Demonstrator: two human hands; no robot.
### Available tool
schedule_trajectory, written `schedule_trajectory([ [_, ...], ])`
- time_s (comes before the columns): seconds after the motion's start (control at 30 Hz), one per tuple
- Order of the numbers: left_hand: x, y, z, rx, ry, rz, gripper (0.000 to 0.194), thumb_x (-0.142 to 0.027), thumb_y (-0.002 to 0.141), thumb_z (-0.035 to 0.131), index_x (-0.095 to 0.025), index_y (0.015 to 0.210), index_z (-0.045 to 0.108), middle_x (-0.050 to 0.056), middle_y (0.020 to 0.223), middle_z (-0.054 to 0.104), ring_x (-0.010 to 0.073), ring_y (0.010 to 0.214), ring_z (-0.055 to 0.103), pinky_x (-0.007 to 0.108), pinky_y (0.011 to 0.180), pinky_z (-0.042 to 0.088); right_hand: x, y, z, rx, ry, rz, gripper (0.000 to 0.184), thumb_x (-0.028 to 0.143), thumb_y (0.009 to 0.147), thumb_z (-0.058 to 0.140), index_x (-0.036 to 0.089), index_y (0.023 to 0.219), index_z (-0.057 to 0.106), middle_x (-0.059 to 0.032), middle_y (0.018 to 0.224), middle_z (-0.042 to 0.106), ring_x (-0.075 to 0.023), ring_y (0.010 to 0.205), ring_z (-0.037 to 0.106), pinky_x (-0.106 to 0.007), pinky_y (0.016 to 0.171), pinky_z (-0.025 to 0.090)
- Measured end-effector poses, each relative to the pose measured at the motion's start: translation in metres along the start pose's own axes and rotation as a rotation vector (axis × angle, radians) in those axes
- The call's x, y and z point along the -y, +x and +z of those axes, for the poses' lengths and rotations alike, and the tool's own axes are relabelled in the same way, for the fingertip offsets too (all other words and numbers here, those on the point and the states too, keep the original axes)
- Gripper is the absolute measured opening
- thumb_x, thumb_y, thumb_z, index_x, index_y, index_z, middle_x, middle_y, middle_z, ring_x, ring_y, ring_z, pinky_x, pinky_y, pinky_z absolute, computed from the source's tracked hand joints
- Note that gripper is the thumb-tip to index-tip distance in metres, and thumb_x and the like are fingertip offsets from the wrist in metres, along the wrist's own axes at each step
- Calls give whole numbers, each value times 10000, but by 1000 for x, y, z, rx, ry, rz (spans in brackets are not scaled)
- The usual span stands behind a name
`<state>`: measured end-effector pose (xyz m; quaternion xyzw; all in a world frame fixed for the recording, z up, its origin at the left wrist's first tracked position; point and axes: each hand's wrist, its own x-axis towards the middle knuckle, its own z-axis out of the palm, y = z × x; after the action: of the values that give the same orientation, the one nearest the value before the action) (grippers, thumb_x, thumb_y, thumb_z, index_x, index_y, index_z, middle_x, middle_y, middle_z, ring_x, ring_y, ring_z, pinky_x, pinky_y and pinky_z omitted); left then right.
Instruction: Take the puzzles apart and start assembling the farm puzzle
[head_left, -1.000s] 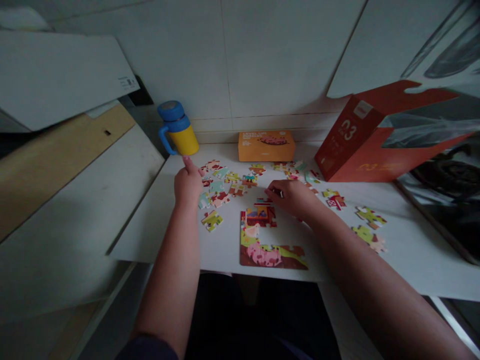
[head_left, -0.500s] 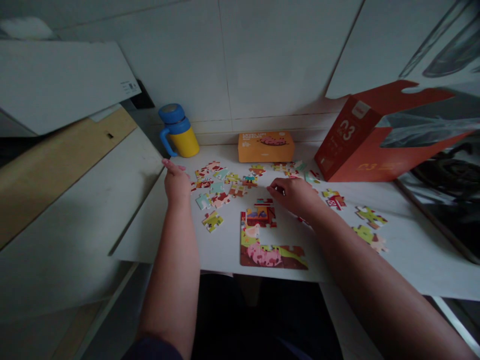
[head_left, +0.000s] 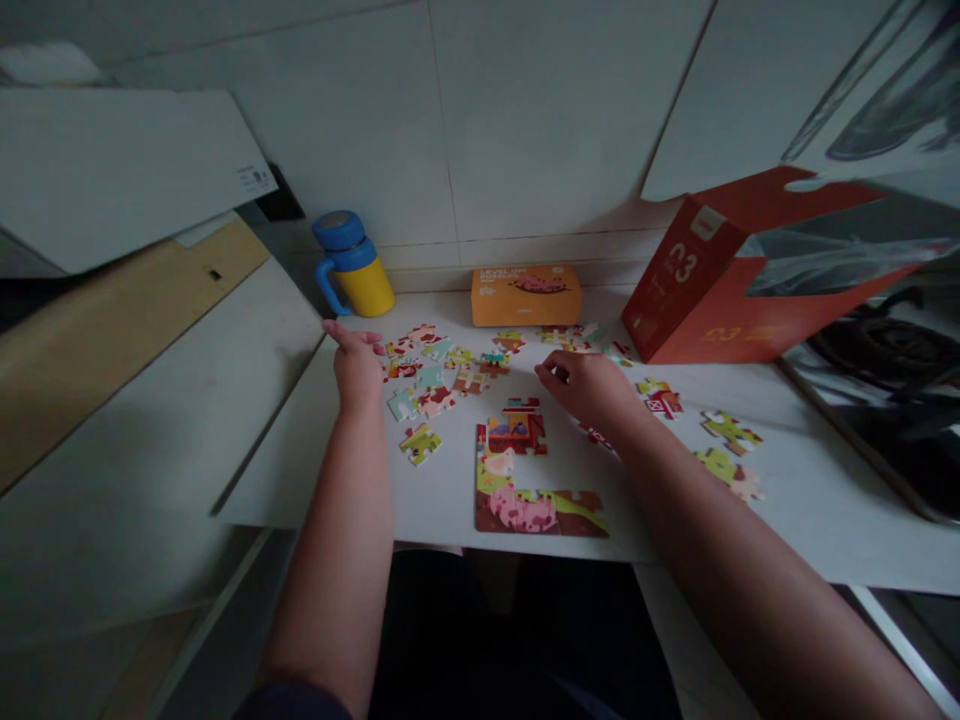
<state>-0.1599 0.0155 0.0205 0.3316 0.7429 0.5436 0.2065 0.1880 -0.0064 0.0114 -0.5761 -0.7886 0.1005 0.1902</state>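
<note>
My left hand [head_left: 356,362] rests at the left edge of the loose puzzle pieces [head_left: 431,377], fingers stretched out, with no piece visible in it. Over the middle of the table, my right hand [head_left: 585,385] has its fingers curled and thumb drawn in; no piece shows between them. Below it lies a partly joined puzzle [head_left: 525,512] with a pink pig along the bottom and a hen at the left side. A joined red-framed section [head_left: 517,432] sits at its top, with a small red and teal piece [head_left: 522,405] above. One red piece [head_left: 598,438] is partly covered by my right forearm.
An orange puzzle box [head_left: 526,297] and a blue-and-yellow mug [head_left: 356,270] stand by the wall. At right are a large red box [head_left: 705,290], more pieces [head_left: 731,432] and a stove [head_left: 885,370]. Boards [head_left: 150,370] lean at left.
The view has shifted slightly, moving the scene a little left. Both hands keep nearly the same pose and place, and the puzzle pieces look unmoved.
</note>
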Motion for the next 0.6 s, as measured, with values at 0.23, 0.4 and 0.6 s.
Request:
schedule_trajectory([
  [0.23,1,-27,22,222,275,270,758,-678,1054,135,-231,821,701,80,817,753,221,700,661,347,701,495,2,0,-2,22,-28,56,301,421,1013,546,224,974,770,-69,858,792,-192,706,651,-309,623,367],
  [0.4,2,-41,35,388,505,621,375,-432,1055,410,-218,938,695,111,1003,771,260,991,697,369,930,505,0,1,2,82,-53,86,319,436,1014,530,231,1005,774,-73,872,798,-197,720,665,-301,612,360],
  [0.6,9,-53,49,585,485,913,156,-263,979,556,-221,956,705,90,1105,766,261,1104,675,436,1069,482,3,1,5,125,-73,65,319,435,1019,518,246,1031,775,-74,896,802,-207,737,674,-298,592,331],
])
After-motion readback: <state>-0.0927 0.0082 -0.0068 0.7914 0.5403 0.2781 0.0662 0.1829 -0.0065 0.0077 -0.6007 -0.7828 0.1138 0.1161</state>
